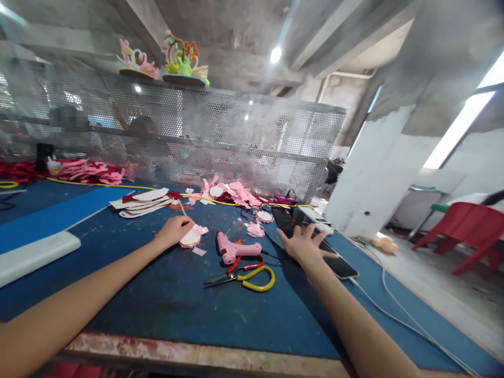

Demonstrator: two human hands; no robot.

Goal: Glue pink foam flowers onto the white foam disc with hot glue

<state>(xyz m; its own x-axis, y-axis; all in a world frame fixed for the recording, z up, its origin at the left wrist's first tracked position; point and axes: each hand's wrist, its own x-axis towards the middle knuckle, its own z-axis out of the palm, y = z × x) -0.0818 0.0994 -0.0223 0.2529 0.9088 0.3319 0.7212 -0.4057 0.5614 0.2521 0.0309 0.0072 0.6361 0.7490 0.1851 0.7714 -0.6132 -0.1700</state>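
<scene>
My left hand point(176, 232) has its fingers curled closed at the edge of a round white piece point(190, 239) with a pinkish-red rim, lying on the blue table. Part of that piece is hidden under the fingers. A thin pale strip point(182, 208) shows just behind the hand. Fingers spread, my right hand point(308, 247) is over the dark screen of a tablet point(342, 262); contact with the glass cannot be made out. Between the hands lie a pink glue gun point(236, 249) and scissors point(258, 278) with yellow and red handles.
Stacked white cut-outs point(144, 203) lie at the back left, pink scraps point(236, 193) along the back. A perforated metal screen point(220, 139) stands behind the table. White cables point(394, 304) run off right. A long white bar point(39, 254) lies left; a red chair point(464, 228) stands right.
</scene>
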